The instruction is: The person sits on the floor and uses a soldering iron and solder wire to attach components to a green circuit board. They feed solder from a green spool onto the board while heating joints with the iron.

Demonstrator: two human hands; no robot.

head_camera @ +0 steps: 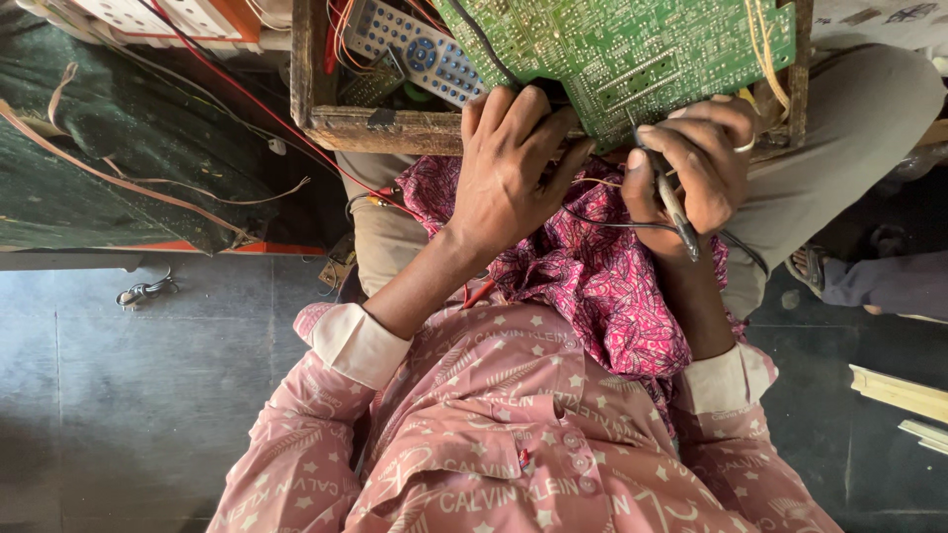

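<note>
A green circuit board (pixel 632 49) rests tilted on the edge of a wooden box (pixel 395 128) in front of me. My left hand (pixel 509 163) grips the board's near edge, fingers curled over it. My right hand (pixel 691 168) pinches a thin grey probe (pixel 676 207) like a pen, its tip touching the board's lower edge. A black cable (pixel 612 225) trails from the probe across a crumpled pink patterned cloth (pixel 592 276) on my lap.
A grey remote control (pixel 420 49) lies in the box beside red and orange wires (pixel 341 39). A dark green cloth (pixel 109 148) covers a surface at left. Grey floor tiles (pixel 128 395) lie below. Another person's sandalled foot (pixel 820 266) is at right.
</note>
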